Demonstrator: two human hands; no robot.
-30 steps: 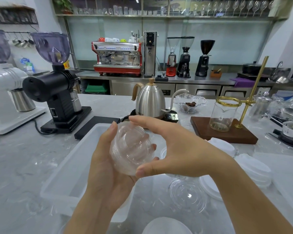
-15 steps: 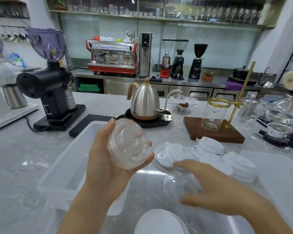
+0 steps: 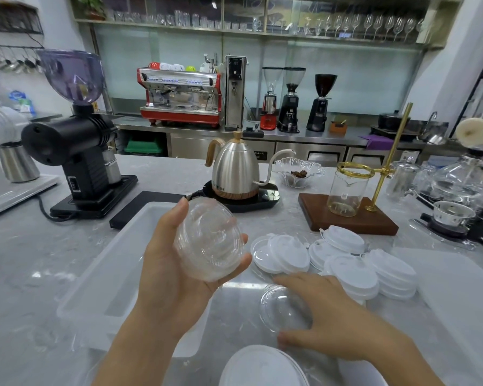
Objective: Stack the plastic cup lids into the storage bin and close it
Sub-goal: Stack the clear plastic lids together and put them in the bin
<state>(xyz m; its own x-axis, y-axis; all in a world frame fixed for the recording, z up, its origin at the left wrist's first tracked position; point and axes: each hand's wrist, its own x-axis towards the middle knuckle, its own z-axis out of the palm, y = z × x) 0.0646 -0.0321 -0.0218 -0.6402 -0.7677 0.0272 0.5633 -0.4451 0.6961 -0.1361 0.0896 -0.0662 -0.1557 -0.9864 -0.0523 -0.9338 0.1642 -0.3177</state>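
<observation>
Your left hand [image 3: 176, 263] holds a stack of clear dome lids [image 3: 211, 242] above the open storage bin [image 3: 115, 263] — thumb up at the stack's 11 o'clock edge, fingertips curled round its 4 o'clock rim, so the grip is closed on the stack and tilts it toward you. The bin sits on the marble surface [image 3: 28, 274] at 9 o'clock from the stack.

Your right hand [image 3: 335, 316] lies low at 4 o'clock from the stack, its grip spread and arched over a single clear lid [image 3: 283, 306] on the surface; the thumb is near the lid's 6 o'clock edge, the fingers reach past its 12 o'clock edge. Whether they actually pinch it, you cannot tell.

At 1 o'clock from that lid lie the white lids [image 3: 335, 260], some overlapping, some stacked. The bin's cover [image 3: 463, 296] rests flat at 3 o'clock. A white plate [image 3: 260, 369] shows at 6 o'clock — beyond the bin, at 12 o'clock, stands the gooseneck kettle [image 3: 236, 168].
</observation>
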